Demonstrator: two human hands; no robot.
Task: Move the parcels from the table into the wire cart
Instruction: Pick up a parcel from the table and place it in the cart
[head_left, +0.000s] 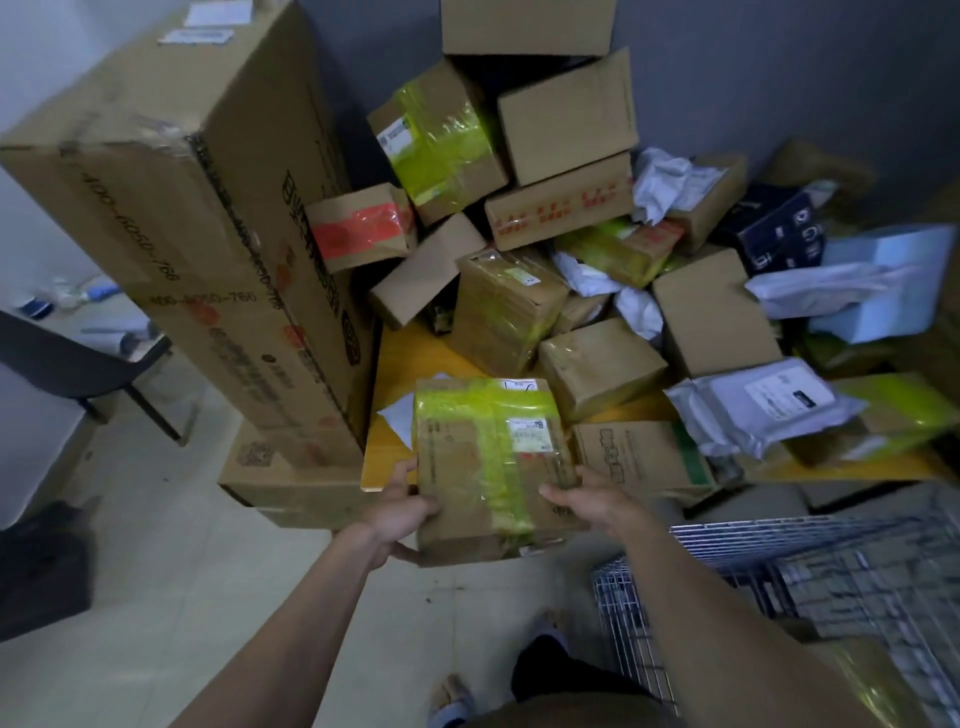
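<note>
Two bare hands hold a taped cardboard parcel over the tabletop's near edge.

The parcel (488, 467) is a flat, boxy brown carton wrapped in glossy yellow-green tape, with a white label. The left hand (400, 514) clasps its 8 o'clock corner, fingers curled underneath; the right hand (587, 499) presses its 4 o'clock edge, arms outstretched. Crumpled grey mailers and plain boxes heap the yellow tabletop (395, 358) at 12 o'clock. The wire cart (727, 571), a silvery grid, stands at 4 o'clock.

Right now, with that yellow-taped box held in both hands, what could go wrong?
The yellow-taped box is held only at its sides by the left hand and right hand; the glossy tape might let the grip slip. The parcel heap behind looks loosely stacked and might topple.
</note>
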